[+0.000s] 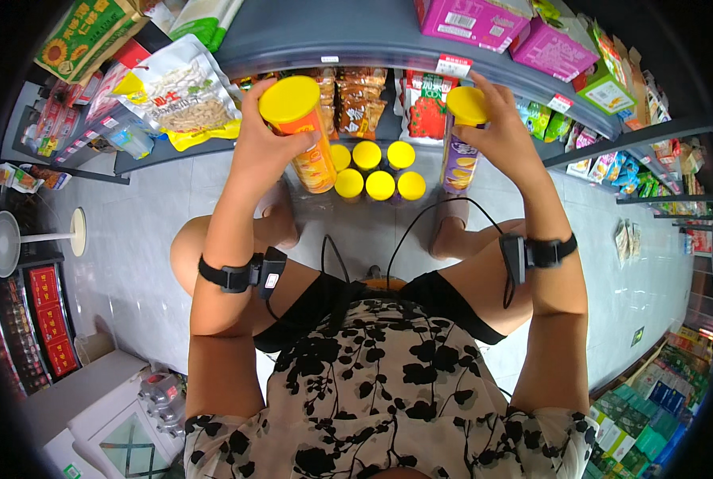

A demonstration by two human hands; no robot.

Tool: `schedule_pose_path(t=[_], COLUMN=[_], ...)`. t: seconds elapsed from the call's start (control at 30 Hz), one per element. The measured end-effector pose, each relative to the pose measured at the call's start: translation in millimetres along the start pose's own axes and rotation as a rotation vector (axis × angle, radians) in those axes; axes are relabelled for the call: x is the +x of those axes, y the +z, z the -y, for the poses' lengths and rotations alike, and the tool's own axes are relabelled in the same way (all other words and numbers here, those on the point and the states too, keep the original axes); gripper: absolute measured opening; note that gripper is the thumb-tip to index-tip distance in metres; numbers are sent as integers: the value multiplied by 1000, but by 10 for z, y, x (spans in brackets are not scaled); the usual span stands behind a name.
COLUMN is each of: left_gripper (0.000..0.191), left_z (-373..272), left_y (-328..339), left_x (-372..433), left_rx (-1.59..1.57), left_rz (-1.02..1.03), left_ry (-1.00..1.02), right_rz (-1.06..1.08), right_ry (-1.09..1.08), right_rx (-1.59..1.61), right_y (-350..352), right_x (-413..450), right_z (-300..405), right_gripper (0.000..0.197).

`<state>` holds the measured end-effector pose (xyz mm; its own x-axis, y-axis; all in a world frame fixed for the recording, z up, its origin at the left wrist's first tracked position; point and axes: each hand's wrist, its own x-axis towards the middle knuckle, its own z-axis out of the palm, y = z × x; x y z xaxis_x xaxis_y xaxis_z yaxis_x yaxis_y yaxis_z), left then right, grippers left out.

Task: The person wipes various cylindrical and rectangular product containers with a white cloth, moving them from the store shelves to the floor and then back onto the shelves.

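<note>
My left hand (269, 135) grips an orange chip canister (311, 152) with a yellow lid, near its top. A purple chip canister (459, 158), also yellow-lidded, is held in my right hand (494, 123), with fingers around its upper end. Between the two, several more canisters stand in two rows on the floor, their yellow lids (380, 185) facing up. Just behind them, the low shelf holds brown snack packets (359, 105) and a red and white bag with tomatoes pictured on it (427, 108).
A grey shelf board (332, 36) runs above the low shelf, with pink cartons (476, 21) at right. A large clear-fronted snack bag (183, 90) leans at left. Shelf uprights (625, 141) stand at right. Black cables (404, 233) hang by my knees. A white-topped fan-like object (3, 242) stands far left.
</note>
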<state>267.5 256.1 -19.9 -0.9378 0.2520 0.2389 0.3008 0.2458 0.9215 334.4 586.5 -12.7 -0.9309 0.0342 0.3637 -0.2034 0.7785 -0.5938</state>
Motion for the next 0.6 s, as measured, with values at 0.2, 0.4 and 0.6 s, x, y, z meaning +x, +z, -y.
schedule_pose_path(t=[0.2,0.4,0.6], left_gripper=[82,90,99], left_z=[681,1189,2016], left_y=[164,142,181], left_x=[-217,-376,-433], left_rx=[50,187,289], left_rz=[-8,-65,-45], left_ry=[-248,-312,-329], right_rz=[178,94,122], right_ry=[208,242,339], right_rx=[-118,-275,-301], right_y=[545,956,1373], right_x=[-184,-271,-508], right_z=[-762,-1163,-1462], right_gripper=[81,77,72])
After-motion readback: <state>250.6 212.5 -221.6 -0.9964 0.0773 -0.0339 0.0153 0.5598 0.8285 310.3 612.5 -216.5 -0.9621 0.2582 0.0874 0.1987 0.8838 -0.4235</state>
